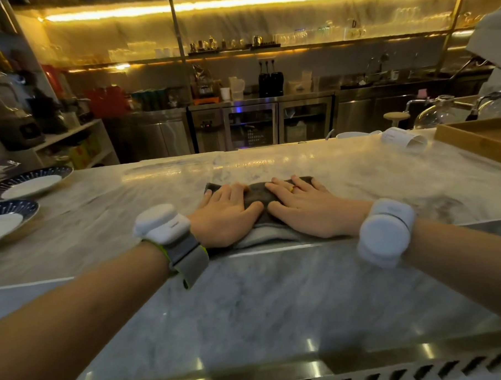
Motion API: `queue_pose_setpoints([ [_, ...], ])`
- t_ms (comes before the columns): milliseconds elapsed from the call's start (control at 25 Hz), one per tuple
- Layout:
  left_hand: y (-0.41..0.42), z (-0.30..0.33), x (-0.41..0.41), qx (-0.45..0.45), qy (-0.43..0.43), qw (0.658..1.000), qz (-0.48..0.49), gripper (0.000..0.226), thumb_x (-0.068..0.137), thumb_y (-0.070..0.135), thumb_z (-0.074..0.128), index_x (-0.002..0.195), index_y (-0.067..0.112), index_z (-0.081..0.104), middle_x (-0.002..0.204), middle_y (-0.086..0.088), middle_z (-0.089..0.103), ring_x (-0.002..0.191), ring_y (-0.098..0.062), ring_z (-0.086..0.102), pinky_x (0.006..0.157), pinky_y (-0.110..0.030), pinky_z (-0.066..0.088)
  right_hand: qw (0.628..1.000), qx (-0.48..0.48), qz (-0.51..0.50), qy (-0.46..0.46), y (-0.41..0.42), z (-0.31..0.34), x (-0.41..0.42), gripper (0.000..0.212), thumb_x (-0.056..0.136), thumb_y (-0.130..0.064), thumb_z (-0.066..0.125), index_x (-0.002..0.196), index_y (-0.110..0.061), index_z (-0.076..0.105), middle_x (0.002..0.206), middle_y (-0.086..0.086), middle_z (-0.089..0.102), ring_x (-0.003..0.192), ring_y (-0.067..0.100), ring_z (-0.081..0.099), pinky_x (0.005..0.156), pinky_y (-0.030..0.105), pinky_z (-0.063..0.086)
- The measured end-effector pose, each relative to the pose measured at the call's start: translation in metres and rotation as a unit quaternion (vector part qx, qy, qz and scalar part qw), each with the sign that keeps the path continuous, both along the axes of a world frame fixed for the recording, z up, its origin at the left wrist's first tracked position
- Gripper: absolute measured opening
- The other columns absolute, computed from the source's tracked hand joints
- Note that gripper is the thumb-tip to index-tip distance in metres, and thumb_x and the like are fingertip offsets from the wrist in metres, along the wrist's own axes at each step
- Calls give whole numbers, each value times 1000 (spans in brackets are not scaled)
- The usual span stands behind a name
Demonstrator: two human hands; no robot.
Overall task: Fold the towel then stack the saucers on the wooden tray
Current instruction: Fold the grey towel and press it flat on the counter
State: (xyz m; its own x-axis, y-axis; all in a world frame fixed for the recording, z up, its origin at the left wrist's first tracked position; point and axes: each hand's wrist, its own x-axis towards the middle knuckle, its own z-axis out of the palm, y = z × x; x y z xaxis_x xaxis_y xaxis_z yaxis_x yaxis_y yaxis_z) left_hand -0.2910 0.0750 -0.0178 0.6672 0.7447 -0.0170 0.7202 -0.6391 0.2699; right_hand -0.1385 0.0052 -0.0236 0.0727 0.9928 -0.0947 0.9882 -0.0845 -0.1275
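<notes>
A dark grey towel [257, 194] lies folded into a small pad on the marble counter [276, 289]. My left hand [226, 216] and my right hand [307, 209] rest flat on top of it, side by side, fingers spread and pointing away from me. Most of the towel is hidden under my palms; a paler edge shows at the near side. Two blue-rimmed white saucers [31, 183] [6, 220] sit at the counter's far left. The corner of the wooden tray [477, 144] shows at the far right.
A curled white paper slip [403, 138] lies near the tray. Glass carafes [441, 112] stand behind the tray. Beyond the counter are steel fridges and shelves of glassware. A person's sleeve [492, 41] shows at the upper right edge.
</notes>
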Motion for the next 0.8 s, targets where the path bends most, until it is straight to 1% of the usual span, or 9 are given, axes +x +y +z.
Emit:
queue_pose_setpoints([
  [80, 25, 0, 10, 8, 10, 1000, 13, 57, 94, 49, 25, 144, 22, 22, 153, -4, 27, 142, -21, 20, 118, -41, 3, 1000, 7, -17, 14, 30, -2, 11, 63, 91, -53, 16, 149, -30, 4, 160, -5, 0, 146, 25, -5, 116, 50, -7],
  [160, 48, 1, 20, 20, 29, 999, 35, 59, 94, 50, 23, 147, 24, 18, 156, -1, 22, 145, -19, 15, 118, -43, -1, 999, 24, -34, 8, 61, -7, 18, 64, 90, -55, 17, 149, -33, 5, 160, -7, 4, 146, 23, -3, 114, 48, -7],
  [240, 70, 1, 29, 28, 32, 998, 50, 59, 94, 50, 22, 147, 25, 18, 157, 0, 21, 145, -19, 15, 118, -45, -3, 998, 42, -45, 6, 89, -10, 24, 65, 88, -57, 17, 149, -34, 8, 159, -8, 6, 146, 22, -1, 114, 48, -6],
  [360, 105, 2, 41, 33, 26, 997, 60, 57, 95, 49, 23, 147, 25, 20, 156, -1, 24, 144, -19, 18, 118, -47, 0, 997, 56, -53, 0, 129, -11, 34, 66, 88, -57, 19, 148, -32, 12, 159, -7, 10, 146, 24, 2, 114, 49, -4],
  [520, 149, 0, 60, 45, 19, 995, 83, 55, 95, 47, 23, 145, 26, 24, 153, -3, 30, 142, -22, 23, 117, -48, 0, 995, 63, -76, -1, 173, -7, 43, 64, 89, -55, 20, 148, -31, 16, 158, -6, 16, 145, 24, 6, 114, 49, -1],
  [600, 162, -2, 66, 47, 12, 994, 97, 54, 95, 46, 23, 145, 27, 25, 152, -4, 32, 141, -24, 25, 118, -48, 2, 995, 70, -75, 0, 185, -6, 45, 62, 90, -54, 20, 148, -31, 19, 158, -5, 19, 145, 24, 7, 114, 49, -1],
  [680, 169, -3, 69, 46, 11, 994, 101, 54, 95, 45, 25, 145, 26, 25, 152, -5, 32, 141, -25, 26, 118, -47, 7, 994, 79, -75, -6, 190, -7, 47, 61, 90, -53, 20, 147, -31, 20, 157, -6, 19, 145, 24, 7, 114, 49, -1],
  [800, 167, 1, 68, 26, 16, 995, 91, 56, 95, 46, 27, 147, 24, 21, 154, -7, 28, 141, -26, 24, 117, -45, 12, 995, 62, -71, -13, 189, -4, 49, 63, 91, -57, 18, 148, -31, 15, 158, -7, 15, 146, 23, 6, 115, 48, -2],
])
